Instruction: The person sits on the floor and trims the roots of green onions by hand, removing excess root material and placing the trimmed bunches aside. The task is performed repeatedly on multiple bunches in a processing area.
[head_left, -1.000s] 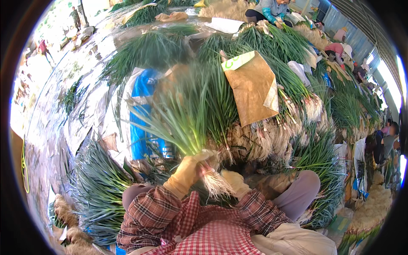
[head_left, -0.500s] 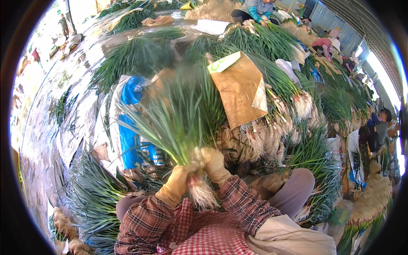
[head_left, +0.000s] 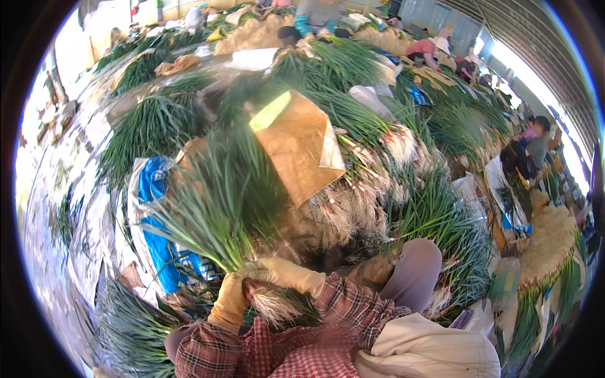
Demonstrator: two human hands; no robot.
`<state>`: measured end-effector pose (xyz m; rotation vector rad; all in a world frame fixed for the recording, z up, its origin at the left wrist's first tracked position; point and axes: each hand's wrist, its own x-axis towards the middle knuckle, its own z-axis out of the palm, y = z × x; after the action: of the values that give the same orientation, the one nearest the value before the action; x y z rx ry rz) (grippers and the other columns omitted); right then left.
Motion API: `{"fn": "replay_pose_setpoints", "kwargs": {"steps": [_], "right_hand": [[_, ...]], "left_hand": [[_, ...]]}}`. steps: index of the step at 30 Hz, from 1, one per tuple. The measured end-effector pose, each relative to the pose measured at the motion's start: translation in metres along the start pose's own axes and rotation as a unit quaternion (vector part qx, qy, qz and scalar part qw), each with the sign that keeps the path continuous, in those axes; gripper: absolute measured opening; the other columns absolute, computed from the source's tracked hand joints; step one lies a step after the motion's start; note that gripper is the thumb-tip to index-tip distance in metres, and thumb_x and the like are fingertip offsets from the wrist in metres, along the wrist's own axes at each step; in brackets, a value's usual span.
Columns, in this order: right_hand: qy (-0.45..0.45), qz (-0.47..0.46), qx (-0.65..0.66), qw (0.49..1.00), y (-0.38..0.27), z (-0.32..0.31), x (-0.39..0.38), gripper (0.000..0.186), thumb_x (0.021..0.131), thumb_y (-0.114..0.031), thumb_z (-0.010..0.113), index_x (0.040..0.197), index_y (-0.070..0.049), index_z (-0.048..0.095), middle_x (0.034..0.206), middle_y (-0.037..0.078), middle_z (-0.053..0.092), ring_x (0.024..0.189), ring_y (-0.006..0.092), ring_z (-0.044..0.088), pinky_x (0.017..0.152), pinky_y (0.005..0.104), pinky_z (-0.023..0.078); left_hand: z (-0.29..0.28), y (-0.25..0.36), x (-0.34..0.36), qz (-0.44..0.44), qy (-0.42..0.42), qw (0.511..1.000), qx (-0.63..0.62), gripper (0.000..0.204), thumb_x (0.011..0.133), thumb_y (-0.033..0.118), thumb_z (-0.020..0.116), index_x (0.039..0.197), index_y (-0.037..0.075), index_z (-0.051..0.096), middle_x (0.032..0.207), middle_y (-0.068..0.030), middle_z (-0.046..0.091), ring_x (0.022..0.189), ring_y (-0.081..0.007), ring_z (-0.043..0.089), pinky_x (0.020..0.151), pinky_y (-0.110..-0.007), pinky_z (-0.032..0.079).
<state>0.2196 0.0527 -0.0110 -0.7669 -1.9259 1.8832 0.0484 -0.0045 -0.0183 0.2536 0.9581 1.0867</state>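
Note:
A bunch of green onions [head_left: 217,211] is upright in front of my lap, leaves fanned up and away, pale roots hanging toward me. My left hand [head_left: 229,297], in a yellowish glove, closes round its lower stalks from the left. Across the same stalks, just above the roots, lies my right hand [head_left: 283,275], gloved alike and gripping with its fingers partly hidden. Just beyond the bunch, a stiff brown sheet [head_left: 301,151] with a yellow-green corner rests on a heap of green onions [head_left: 353,217], whose roots face me.
Blue and white plastic sacking [head_left: 156,236] lies left of the bunch. More green onions flank me at the left [head_left: 129,327] and the right [head_left: 441,230]. A co-worker in teal sleeves [head_left: 315,19] sits at the far side, and other people sit along the right.
Both hands and the bunch have moved left and slightly down in the picture. My right hand has turned from upright to lying across the stalks. The whole view has also shifted.

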Motion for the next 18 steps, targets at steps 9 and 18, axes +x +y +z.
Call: {"fn": "replay_pose_setpoints", "kwargs": {"steps": [9,18], "right_hand": [[0.013,-0.076,-0.042,0.996,-0.048,0.001,-0.058,0.023,0.1,-0.017,0.051,0.113,-0.002,0.062,0.086,0.011,0.069,0.052,0.0106,0.054,0.049,0.0245,0.045],[-0.101,0.142,-0.107,0.979,0.026,-0.026,-0.102,0.037,0.097,-0.035,0.055,0.109,0.0,0.062,0.102,0.021,0.067,0.059,0.0249,0.058,0.059,0.036,0.048]], "left_hand": [[0.002,0.009,-0.002,0.051,-0.008,0.991,-0.121,0.017,0.087,0.005,0.061,0.102,-0.003,0.065,0.1,-0.012,0.068,0.089,-0.0215,0.066,0.064,-0.026,0.056],[0.01,0.076,-0.042,0.241,-0.022,0.97,-0.007,0.02,0.088,0.011,0.063,0.106,0.001,0.064,0.089,-0.0087,0.068,0.072,-0.0161,0.066,0.058,-0.025,0.055]]}}
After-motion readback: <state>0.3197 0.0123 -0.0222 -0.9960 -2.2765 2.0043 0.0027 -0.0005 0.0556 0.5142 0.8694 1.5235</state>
